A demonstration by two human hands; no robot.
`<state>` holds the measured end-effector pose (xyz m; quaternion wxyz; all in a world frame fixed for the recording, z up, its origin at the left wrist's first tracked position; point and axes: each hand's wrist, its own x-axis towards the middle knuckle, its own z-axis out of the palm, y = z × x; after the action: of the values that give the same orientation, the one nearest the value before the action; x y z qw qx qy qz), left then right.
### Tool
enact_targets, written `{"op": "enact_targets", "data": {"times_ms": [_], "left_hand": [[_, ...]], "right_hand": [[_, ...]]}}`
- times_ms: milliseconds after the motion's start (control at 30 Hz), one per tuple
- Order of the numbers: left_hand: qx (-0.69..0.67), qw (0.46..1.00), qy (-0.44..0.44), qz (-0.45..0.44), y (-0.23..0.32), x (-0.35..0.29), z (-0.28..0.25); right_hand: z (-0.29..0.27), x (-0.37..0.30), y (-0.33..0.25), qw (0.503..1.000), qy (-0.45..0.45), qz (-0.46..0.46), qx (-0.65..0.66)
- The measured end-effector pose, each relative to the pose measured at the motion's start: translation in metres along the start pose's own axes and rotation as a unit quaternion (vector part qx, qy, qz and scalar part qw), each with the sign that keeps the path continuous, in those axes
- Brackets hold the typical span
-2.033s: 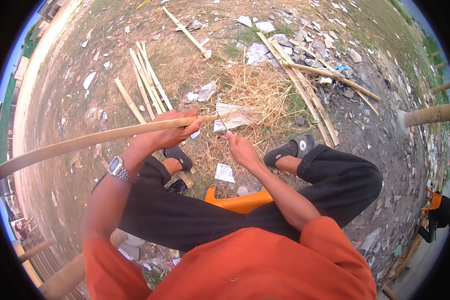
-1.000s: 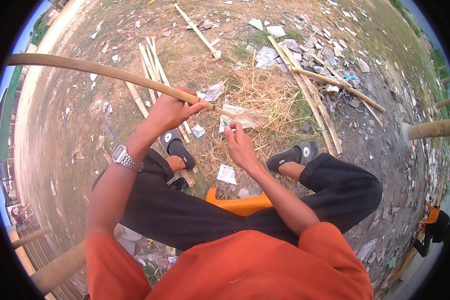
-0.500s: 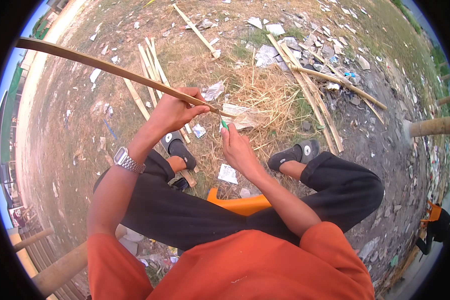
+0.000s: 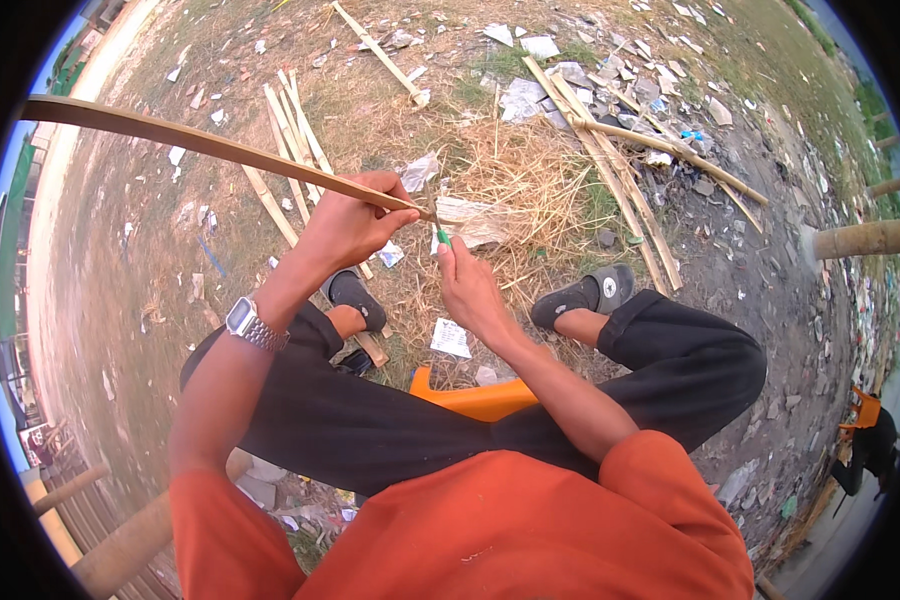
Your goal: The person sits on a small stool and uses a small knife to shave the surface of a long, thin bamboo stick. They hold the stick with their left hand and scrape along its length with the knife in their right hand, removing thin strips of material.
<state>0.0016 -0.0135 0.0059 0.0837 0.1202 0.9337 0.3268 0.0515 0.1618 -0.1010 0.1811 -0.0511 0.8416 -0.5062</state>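
My left hand point(image 4: 355, 222) is closed around a long, flat bamboo strip point(image 4: 220, 147) close to its near end. From there the strip slants up to the far left, out past the edge of the ground. My right hand point(image 4: 472, 292) grips a small knife point(image 4: 443, 237) by its green handle, thumb along the top. The knife's blade stands upright at the strip's end, just right of my left fingertips; whether it bites into the bamboo is too small to tell. Beneath both hands lies a heap of pale shavings point(image 4: 530, 190) on the ground.
Split bamboo pieces point(image 4: 610, 170) lie crossed at the right, and more strips point(image 4: 295, 135) lie at the left. Scraps of paper and rubble point(image 4: 570, 75) litter the ground. An orange stool point(image 4: 475, 400) shows between my legs. A thick bamboo post point(image 4: 860, 240) stands far right.
The view has shifted slightly. The strip's far end sits a little lower, and the knife blade stands nearer my left fingertips. Both hands keep their hold.
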Motion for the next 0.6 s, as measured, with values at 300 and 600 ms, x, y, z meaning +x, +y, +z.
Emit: {"op": "enact_targets", "data": {"times_ms": [300,600], "left_hand": [[-0.007,0.999,0.03,-0.01,0.005,0.002,0.008],[-0.016,0.998,0.057,-0.004,0.005,0.003,0.014]], "right_hand": [[-0.002,-0.003,-0.006,0.999,0.018,-0.021,0.02],[0.002,-0.004,0.01,0.999,0.038,-0.016,0.01]]}}
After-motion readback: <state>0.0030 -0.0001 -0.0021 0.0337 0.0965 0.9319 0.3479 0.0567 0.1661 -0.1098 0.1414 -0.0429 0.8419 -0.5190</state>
